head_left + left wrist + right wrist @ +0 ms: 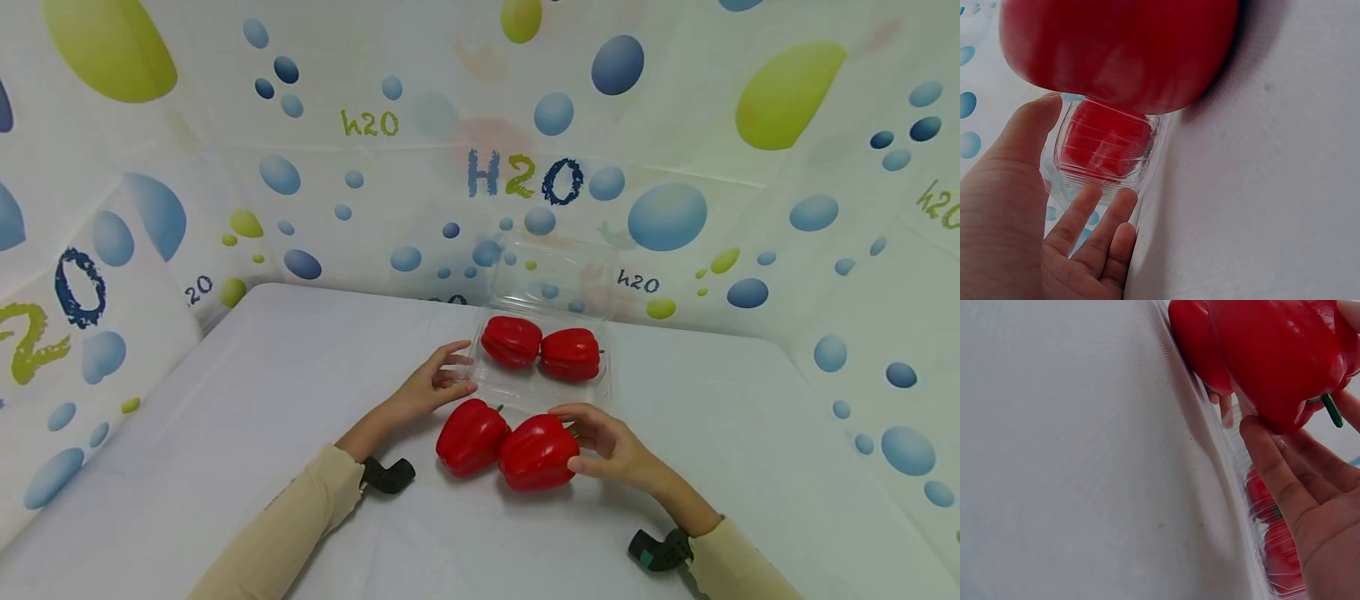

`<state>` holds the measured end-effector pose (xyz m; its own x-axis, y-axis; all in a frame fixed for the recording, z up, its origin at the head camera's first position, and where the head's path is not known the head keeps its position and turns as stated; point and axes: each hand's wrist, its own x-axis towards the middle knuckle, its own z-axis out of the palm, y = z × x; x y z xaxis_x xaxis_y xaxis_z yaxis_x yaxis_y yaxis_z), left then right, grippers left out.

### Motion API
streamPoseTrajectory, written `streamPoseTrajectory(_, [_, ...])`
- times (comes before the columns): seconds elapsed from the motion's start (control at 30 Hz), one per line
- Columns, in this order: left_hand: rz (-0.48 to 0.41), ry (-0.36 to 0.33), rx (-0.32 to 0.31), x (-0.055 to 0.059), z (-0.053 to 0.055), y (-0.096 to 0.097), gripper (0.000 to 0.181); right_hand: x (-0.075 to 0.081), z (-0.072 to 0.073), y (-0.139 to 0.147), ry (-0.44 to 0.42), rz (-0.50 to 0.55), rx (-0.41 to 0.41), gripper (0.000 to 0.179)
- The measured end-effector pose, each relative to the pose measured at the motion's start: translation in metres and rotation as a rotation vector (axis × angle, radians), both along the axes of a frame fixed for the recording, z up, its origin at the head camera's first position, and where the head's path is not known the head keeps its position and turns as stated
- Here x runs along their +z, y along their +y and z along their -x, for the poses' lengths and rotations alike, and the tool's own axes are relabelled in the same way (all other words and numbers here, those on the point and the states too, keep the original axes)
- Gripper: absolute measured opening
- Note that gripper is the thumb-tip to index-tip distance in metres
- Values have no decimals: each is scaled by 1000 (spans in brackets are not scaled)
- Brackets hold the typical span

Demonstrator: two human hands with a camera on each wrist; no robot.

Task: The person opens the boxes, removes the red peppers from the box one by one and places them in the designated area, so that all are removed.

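Note:
Two red bell peppers lie in the clear plastic clamshell box point(540, 390), a left one point(512, 342) and a right one point(570, 355). In front of the box, two more touch each other on the table: a left pepper point(471, 439) and a right pepper point(537, 454). My right hand point(611, 446) holds the right front pepper by its stem side, with thumb and fingers on opposite sides in the right wrist view. My left hand point(433, 382) is at the box's left side, fingers spread and loosely bent, holding nothing; whether the fingertips touch the plastic, I cannot tell.
The box's transparent lid point(555, 275) stands raised at the back, near the table's far edge. A white cloth covers the table point(300, 383). Behind hangs a backdrop point(420, 192) printed with blue and green drops. Dark wrist devices point(388, 475) sit at both cuffs.

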<state>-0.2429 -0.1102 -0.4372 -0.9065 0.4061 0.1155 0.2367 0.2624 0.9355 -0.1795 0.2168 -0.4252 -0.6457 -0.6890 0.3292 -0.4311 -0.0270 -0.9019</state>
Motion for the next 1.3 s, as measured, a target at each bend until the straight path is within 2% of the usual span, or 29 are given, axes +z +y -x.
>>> streamPoseTrajectory(0.1, [-3, 0, 0, -1, 0, 0, 71, -1, 1, 0, 9, 4, 34, 53])
streamPoseTrajectory(0.23, [-3, 6, -4, -1, -1, -1, 71, -3, 2, 1, -5, -6, 37, 53])
streamPoseTrajectory(0.47, [-3, 10, -7, -1, 0, -1, 71, -3, 1, 1, -55, -29, 9, 53])
streamPoseTrajectory(0.77, [-4, 4, -10, 0, -1, -1, 71, -6, 2, 1, -36, -30, 12, 53])
streamPoseTrajectory(1.3, [-4, 5, -9, 1, 0, 0, 71, -6, 1, 0, -77, -70, -21, 54])
